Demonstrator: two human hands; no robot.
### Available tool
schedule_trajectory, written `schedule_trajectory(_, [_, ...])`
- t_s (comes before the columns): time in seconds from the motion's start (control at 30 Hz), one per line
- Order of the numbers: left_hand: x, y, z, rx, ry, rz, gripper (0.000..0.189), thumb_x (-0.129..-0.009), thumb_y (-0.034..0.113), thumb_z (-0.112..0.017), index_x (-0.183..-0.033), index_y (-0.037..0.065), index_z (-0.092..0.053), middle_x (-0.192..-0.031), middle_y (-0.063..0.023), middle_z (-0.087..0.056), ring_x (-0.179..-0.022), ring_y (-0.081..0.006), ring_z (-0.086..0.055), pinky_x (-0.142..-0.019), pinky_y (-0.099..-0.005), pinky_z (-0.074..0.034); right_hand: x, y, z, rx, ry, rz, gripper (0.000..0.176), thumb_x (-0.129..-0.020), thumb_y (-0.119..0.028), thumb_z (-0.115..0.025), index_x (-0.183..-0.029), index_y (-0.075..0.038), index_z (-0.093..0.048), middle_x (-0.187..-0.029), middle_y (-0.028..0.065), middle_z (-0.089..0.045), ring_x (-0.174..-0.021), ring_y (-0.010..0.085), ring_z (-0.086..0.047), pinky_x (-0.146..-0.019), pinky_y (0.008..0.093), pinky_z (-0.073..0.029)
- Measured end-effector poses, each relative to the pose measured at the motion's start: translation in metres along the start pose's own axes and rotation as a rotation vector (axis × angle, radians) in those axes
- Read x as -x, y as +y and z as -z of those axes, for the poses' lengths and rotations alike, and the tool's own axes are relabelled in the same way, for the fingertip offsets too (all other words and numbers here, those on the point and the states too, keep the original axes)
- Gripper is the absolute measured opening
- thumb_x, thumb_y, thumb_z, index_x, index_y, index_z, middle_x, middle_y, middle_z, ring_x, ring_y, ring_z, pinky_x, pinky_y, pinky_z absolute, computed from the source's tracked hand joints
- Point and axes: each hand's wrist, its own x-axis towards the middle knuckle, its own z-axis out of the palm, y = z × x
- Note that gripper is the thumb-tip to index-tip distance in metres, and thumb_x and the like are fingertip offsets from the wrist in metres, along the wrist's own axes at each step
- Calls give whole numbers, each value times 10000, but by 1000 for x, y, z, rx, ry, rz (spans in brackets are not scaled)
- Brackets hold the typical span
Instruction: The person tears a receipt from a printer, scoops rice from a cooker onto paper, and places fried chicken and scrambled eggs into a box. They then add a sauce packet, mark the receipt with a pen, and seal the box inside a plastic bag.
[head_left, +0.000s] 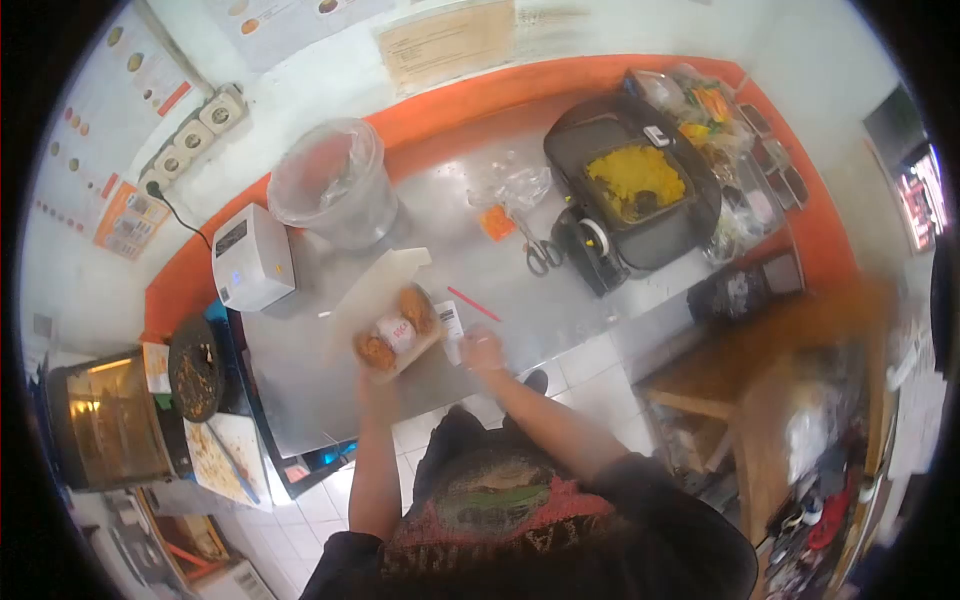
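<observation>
An open takeaway box stands near the front of the metal table, its lid folded back. Inside are brown fried chicken pieces and a white wrapped packet with red print. My left hand is at the box's near edge, blurred, gripping it with fingers mostly hidden. Just right of the box, my right hand is closed on the lower end of a white printed paper slip. A red pen-like stick lies beyond that hand.
Behind the box are a white label printer and a clear plastic bucket. Scissors, a tape dispenser and a black tray of yellow food lie to the right. A wooden table stands right of me.
</observation>
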Motion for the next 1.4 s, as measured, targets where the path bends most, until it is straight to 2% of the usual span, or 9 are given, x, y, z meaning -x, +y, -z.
schedule_trajectory(0.27, [-47,-1,57,-1160,322,-123,453,-819,229,-588,-1191,-29,-579,-1170,-168,-641,-1101,-316,-602,-925,-416,-477,-11,-19,65,108,-250,53,330,-815,-276,-617,-962,17,-658,-940,275,-645,-898,436,-627,-802,484,-494])
schedule_trajectory(0.43, [-23,168,-94,-1243,741,-751,232,-911,170,-587,-948,-50,-651,-902,-186,-678,-833,-287,-642,-789,-390,-489,-10,35,140,9,-449,169,438,-859,-383,-619,-1052,5,-683,-982,222,-687,-928,367,-663,-838,437,-516])
schedule_trajectory(0.6, [-212,244,-190,-1593,51,-911,274,-895,216,-607,-1058,10,-681,-1015,-203,-687,-931,-341,-666,-807,-412,-514,27,-27,239,-287,-377,-375,345,-854,-250,-698,-1111,-20,-691,-925,80,-701,-776,127,-649,-664,276,-527])
schedule_trajectory(0.83, [-387,227,-163,-2317,-414,-132,411,-775,291,-712,-1101,41,-694,-1067,-182,-696,-1073,-337,-638,-961,-409,-485,52,-20,257,-455,30,-446,344,-880,-166,-652,-1158,34,-622,-928,121,-719,-691,152,-655,-561,255,-506])
schedule_trajectory(0.97, [-411,216,-161,-2617,-684,-345,262,-796,247,-664,-1001,111,-752,-1063,-144,-713,-955,-305,-685,-862,-437,-525,69,2,252,-469,50,-463,376,-908,-202,-647,-1181,52,-597,-950,134,-727,-690,157,-662,-560,263,-517])
schedule_trajectory(1.03, [-435,209,-157,-2461,-391,-377,738,-660,151,-789,-1332,171,-485,-1393,-106,-452,-1268,-284,-440,-1069,-386,-372,75,4,244,-411,121,-458,381,-915,-228,-656,-1172,48,-601,-948,131,-726,-691,154,-662,-567,261,-522])
schedule_trajectory(1.13, [-340,255,-226,-2131,-474,-787,717,-711,210,-767,-1382,158,-520,-1406,-124,-517,-1307,-277,-479,-1071,-362,-397,68,-8,247,-403,97,-428,369,-899,-203,-673,-1165,43,-605,-947,128,-725,-694,150,-658,-574,258,-517])
schedule_trajectory(1.23, [-273,281,-280,-1723,35,-236,368,-767,230,-696,-1102,81,-663,-1044,-138,-675,-1001,-262,-647,-844,-371,-493,57,-17,244,-439,71,-416,355,-884,-169,-680,-1161,39,-604,-946,128,-722,-692,143,-649,-578,255,-506])
schedule_trajectory(1.4, [-147,248,-219,-1436,28,-1156,126,-772,81,-622,-780,-7,-533,-760,-116,-611,-660,-232,-580,-657,-329,-472,41,-14,241,-456,40,-336,329,-883,-149,-667,-1152,30,-607,-944,114,-718,-704,132,-637,-601,251,-495])
